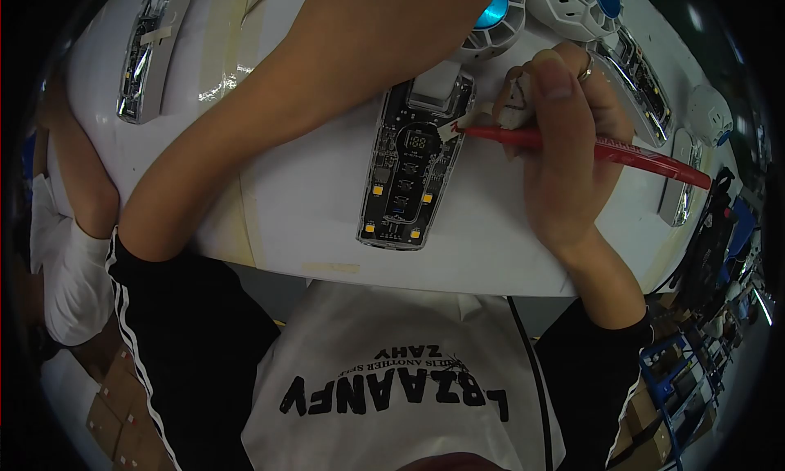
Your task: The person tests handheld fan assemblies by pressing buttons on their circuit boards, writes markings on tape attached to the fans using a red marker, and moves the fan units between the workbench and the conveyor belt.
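My right hand point(572, 136) is closed around a red marker point(646, 154), its tip pointing left. That tip meets a small piece of pale tape point(450, 132) with a red mark, stuck on the edge of a clear-cased device point(401, 172). The device shows a black circuit board, a small digit display and several yellow squares. A whitish scrap point(517, 101) with a dark line sits at my right fingers; whether it is held or wrapped on is unclear. My left forearm crosses above the device and leaves at the top edge, so my left hand is out of view.
White round fan-like parts, one with a blue-lit centre point(493, 11), stand at the top. Similar clear-cased units lie at the upper left point(153, 58) and right point(642, 87). Another person's arm point(78, 160) rests at the table's left side. Cardboard boxes point(123, 405) are below.
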Demonstrator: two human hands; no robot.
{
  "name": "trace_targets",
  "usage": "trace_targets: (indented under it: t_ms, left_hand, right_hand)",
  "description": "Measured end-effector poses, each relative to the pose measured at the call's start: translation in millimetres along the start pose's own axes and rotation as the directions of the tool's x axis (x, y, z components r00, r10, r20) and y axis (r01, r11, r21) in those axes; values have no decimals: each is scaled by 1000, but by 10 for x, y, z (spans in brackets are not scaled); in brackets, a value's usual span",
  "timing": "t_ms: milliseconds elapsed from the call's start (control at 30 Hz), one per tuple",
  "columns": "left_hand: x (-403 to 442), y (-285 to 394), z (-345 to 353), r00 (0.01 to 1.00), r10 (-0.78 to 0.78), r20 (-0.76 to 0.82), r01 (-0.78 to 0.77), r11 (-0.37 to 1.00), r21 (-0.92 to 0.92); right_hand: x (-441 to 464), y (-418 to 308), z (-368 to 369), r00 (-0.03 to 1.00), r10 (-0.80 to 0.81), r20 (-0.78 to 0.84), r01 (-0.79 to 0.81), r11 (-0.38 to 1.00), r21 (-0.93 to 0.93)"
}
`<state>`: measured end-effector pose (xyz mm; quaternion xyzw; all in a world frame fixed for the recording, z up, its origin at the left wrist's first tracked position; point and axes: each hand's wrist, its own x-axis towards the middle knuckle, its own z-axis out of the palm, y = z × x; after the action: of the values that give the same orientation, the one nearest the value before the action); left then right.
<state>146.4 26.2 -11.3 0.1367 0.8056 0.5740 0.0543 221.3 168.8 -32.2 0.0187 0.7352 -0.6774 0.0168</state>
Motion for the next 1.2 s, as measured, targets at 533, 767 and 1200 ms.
trace_targets:
  t_ms: [533,767,1200]
  left_hand:
    - [-13,-58,-15,999,18,-43,-18,1000,3]
    - [-12,-89,-23,998,27,-62,-27,1000,5]
    - [-8,-140,-33,995,34,-97,-34,999,7]
  right_hand:
    - [-1,24,-29,998,-54,-29,52,998,-39]
    - [6,-21,-1,999,-26,-35,23,998,-60]
    - [34,116,-53,981,-170,93,162,983,86]
